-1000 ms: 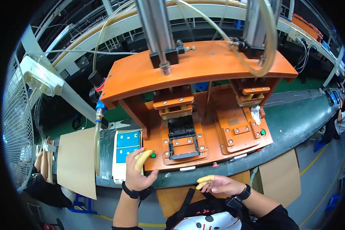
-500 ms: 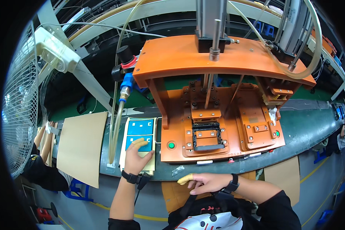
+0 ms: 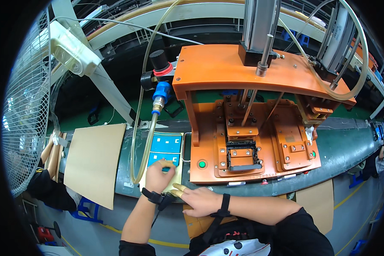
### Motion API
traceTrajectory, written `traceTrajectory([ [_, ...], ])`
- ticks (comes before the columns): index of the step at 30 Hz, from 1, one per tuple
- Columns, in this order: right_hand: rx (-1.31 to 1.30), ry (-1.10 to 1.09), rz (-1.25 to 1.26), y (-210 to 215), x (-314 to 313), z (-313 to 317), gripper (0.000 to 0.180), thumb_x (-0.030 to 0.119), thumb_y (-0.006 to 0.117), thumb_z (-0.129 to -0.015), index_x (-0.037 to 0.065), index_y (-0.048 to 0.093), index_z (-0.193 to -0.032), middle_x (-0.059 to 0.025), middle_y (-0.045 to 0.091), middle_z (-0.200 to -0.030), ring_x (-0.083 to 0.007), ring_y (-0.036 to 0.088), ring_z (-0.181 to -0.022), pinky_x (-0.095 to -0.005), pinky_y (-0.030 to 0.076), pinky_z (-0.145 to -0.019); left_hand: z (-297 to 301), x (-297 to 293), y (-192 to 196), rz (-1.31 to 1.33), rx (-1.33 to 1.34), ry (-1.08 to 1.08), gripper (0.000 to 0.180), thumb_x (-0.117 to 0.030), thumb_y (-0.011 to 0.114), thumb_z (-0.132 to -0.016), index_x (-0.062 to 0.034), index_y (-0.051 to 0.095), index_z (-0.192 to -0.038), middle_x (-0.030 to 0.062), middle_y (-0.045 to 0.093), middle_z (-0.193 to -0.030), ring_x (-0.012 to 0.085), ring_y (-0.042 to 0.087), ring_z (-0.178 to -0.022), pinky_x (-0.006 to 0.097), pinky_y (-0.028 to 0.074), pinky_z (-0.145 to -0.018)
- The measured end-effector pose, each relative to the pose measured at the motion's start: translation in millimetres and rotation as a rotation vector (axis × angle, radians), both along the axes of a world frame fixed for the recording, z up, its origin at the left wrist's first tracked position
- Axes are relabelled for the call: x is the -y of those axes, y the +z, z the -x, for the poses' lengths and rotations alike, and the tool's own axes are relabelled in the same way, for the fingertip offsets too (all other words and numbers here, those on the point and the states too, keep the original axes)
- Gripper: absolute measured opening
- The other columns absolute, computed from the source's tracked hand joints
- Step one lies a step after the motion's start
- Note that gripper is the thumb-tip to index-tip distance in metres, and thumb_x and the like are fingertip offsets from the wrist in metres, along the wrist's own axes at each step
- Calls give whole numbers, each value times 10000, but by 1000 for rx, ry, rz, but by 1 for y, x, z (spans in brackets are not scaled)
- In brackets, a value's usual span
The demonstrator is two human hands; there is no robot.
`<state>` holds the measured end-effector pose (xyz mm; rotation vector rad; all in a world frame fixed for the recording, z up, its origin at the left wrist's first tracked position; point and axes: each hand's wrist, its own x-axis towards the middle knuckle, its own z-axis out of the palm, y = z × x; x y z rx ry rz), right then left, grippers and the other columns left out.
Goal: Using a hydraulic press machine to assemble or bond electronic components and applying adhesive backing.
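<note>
My left hand is over a blue sheet with small white pieces on it, which lies on a pale yellow backing. Its thumb and fingertips are drawn together at the lower part of the sheet; whatever they pinch is too small or hidden. My right hand holds nothing, with yellow-covered fingers stretched toward the near end of the backing. To the right, a black rectangular frame sits in the fixture of an orange press.
A clear air hose hangs from the blue fitting beside the sheet. Cardboard lies farther left, near a white fan. A green button is on the press's near left corner. Other people's arms show at both sides.
My right hand has moved left to the near end of the backing. My left hand's thumb and fingers have come together over the blue sheet. The view has shifted left.
</note>
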<state>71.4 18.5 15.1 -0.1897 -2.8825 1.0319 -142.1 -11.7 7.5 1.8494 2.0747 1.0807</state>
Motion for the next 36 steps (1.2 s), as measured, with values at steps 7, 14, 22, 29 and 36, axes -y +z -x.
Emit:
traceTrajectory([
  [7,23,-4,-61,11,5,2,679,321,676,-806,-74,448,-1308,-286,406,-1429,-376,675,-872,-417,569,-725,168,29,-4,-265,673,527,158,-162,651,-923,-11,694,-940,24,671,-835,110,619,-768,283,507,-694],
  [14,-137,8,229,17,1,-31,560,305,616,-892,37,466,-1360,-210,451,-1401,-350,654,-915,-424,552,-796,118,97,34,-630,997,274,313,-143,554,-997,13,501,-1262,99,623,-1083,170,615,-988,320,499,-895],
  [22,-597,-744,-600,128,-12,-127,435,175,775,-704,70,681,-1115,-145,564,-1278,-304,535,-1040,-402,410,-894,-7,135,42,-162,893,-35,325,13,635,-880,58,560,-1193,119,708,-944,129,655,-855,220,487,-780],
  [29,-637,-580,-667,136,-58,-144,302,28,742,-722,77,719,-1019,-56,676,-1016,-249,631,-936,-352,489,-790,-73,41,95,13,830,-341,457,36,621,-891,-4,489,-1327,99,727,-929,12,516,-681,164,397,-615],
  [36,-899,-657,-345,190,-52,-222,306,-87,701,-712,23,728,-997,-105,714,-874,-251,686,-754,-319,543,-672,-106,-37,138,146,748,-416,384,0,629,-917,-9,541,-1291,42,710,-936,58,621,-849,214,483,-777],
])
